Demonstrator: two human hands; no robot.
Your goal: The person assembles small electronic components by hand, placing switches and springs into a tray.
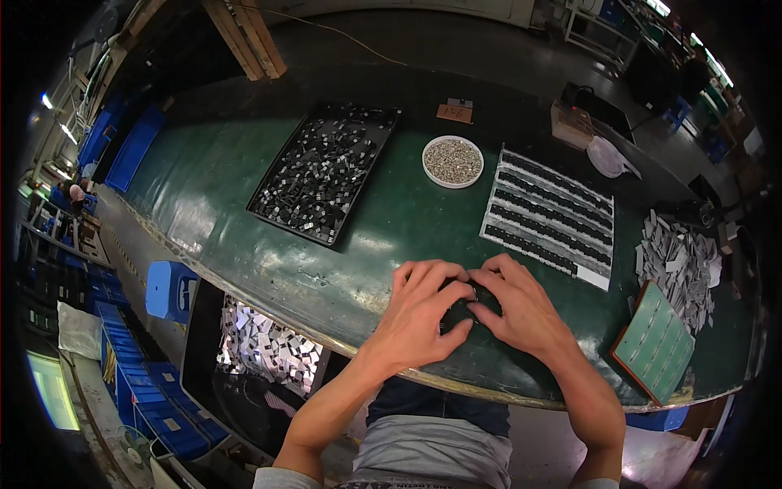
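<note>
The left hand (419,314) and right hand (517,306) meet fingertip to fingertip at the near edge of the green table (244,179), fingers curled together around a small dark part (458,314) mostly hidden between them. A black tray of parts (326,171), a white bowl (453,161) and rows of dark components (550,216) lie farther back.

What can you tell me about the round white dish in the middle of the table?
The round white dish is shallow, looks like plastic or ceramic, and sits flat and upright on the dark green table. It is heaped with tiny greyish metal-looking pieces, too small to identify. It lies between the black tray and the striped sheet of parts, touching neither. No hand touches it.
</note>
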